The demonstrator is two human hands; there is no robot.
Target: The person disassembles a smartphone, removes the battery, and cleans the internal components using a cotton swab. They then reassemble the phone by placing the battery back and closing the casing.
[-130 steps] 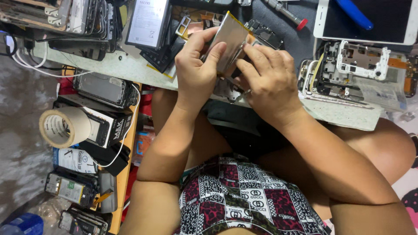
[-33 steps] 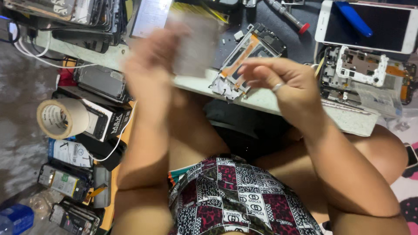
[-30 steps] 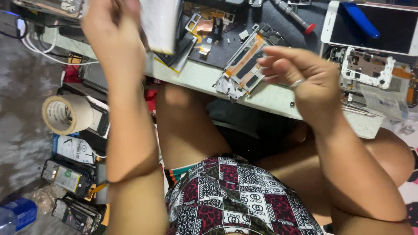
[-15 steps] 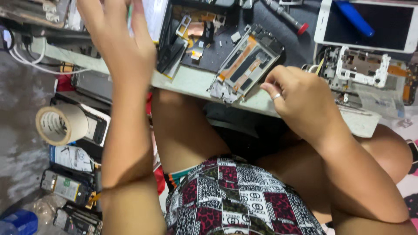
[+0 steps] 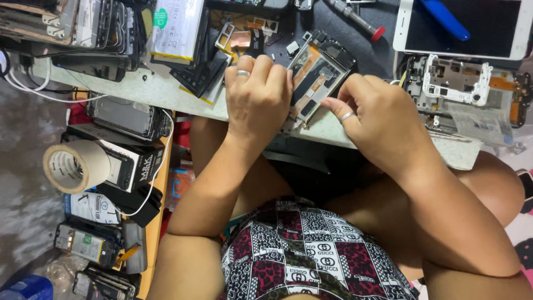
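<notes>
An opened phone body (image 5: 321, 71) with copper-coloured insides lies tilted on the pale worktop edge (image 5: 166, 94). My left hand (image 5: 258, 100), with a ring on it, lies over the phone's left side with its fingers together and holds it. From the right, my right hand (image 5: 377, 119), also ringed, pinches the phone's lower right edge with its fingertips. A flat white panel (image 5: 176, 28) rests on a pile of dark parts at the back left, away from both hands.
A white phone (image 5: 466, 30) with a blue tool on it and a dismantled phone with a white frame (image 5: 455, 80) lie at the right. A red-tipped screwdriver (image 5: 358, 22) lies behind. A tape roll (image 5: 75, 165), a black box (image 5: 133, 164) and old phones (image 5: 86, 244) crowd the left shelf.
My left hand lifted a flat panel off the phone, carried it to the back left, put it down and came back onto the phone. My right hand stayed at the phone.
</notes>
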